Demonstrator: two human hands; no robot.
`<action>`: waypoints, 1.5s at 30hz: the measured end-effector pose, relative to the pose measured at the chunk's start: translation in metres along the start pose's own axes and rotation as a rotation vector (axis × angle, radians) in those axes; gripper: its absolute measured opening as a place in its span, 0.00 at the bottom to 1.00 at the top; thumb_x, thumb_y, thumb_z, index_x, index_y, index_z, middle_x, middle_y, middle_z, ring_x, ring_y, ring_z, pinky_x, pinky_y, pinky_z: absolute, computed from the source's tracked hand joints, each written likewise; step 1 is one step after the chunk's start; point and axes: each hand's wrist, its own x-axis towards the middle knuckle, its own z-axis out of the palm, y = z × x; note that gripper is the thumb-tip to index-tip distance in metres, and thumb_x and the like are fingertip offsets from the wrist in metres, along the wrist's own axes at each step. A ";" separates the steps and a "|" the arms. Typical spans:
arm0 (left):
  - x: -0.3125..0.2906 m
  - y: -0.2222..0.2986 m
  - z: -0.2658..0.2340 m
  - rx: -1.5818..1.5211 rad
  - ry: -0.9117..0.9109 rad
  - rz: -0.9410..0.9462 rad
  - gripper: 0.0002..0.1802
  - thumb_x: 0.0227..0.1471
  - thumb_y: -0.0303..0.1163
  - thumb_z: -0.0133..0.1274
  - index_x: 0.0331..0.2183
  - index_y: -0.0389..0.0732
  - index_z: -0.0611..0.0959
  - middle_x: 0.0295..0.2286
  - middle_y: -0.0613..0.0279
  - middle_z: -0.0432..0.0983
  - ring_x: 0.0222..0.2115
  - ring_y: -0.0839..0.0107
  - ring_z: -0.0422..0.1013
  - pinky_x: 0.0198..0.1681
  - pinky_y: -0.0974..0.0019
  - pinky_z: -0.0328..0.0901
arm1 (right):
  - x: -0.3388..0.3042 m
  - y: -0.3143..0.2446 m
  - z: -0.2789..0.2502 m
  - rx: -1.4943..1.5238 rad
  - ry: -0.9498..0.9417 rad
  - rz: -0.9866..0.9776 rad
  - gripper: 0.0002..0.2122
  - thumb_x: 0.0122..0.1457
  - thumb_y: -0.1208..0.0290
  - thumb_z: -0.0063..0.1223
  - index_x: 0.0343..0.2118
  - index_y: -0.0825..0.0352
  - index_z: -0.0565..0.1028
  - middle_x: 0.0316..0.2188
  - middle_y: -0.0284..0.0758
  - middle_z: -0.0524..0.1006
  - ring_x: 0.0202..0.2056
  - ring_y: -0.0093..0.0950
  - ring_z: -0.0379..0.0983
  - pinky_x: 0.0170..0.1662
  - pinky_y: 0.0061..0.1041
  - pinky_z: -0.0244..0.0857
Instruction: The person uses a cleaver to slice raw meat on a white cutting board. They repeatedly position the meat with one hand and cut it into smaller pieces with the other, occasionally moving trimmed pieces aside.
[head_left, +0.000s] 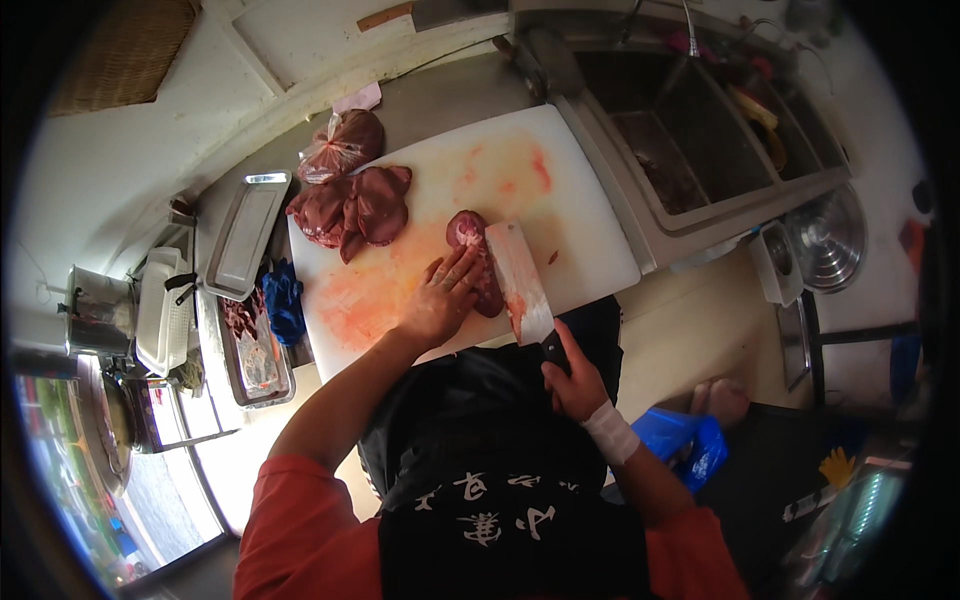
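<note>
A long, dark red piece of organ meat, seemingly a kidney (490, 292), lies on the white cutting board (570, 190). My left hand (441, 304) rests on its left side with fingers stretched out across it. My right hand (574, 378), its wrist wrapped in a pale bandage, is closed round the black handle of a cleaver (519, 275). The broad blade, smeared red, lies along the meat's right side; whether its edge cuts in cannot be made out. Farther left on the board sit glossy lobes of liver (372, 208), beside a clear plastic bag of dark meat (345, 145).
Left of the board are an oblong metal tray (247, 235), a blue bundle (284, 303) and another tray (285, 388) with dark red scraps. A steel sink (640, 235) stands at the far right. A blue plastic bag (705, 452) is near my right forearm.
</note>
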 end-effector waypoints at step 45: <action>-0.001 0.002 0.008 0.016 -0.006 -0.058 0.33 0.55 0.34 0.61 0.62 0.39 0.75 0.69 0.48 0.59 0.68 0.49 0.58 0.69 0.45 0.55 | 0.069 0.002 0.040 0.236 -0.115 -0.131 0.36 0.70 0.77 0.45 0.77 0.59 0.44 0.18 0.27 0.68 0.13 0.17 0.61 0.17 0.19 0.58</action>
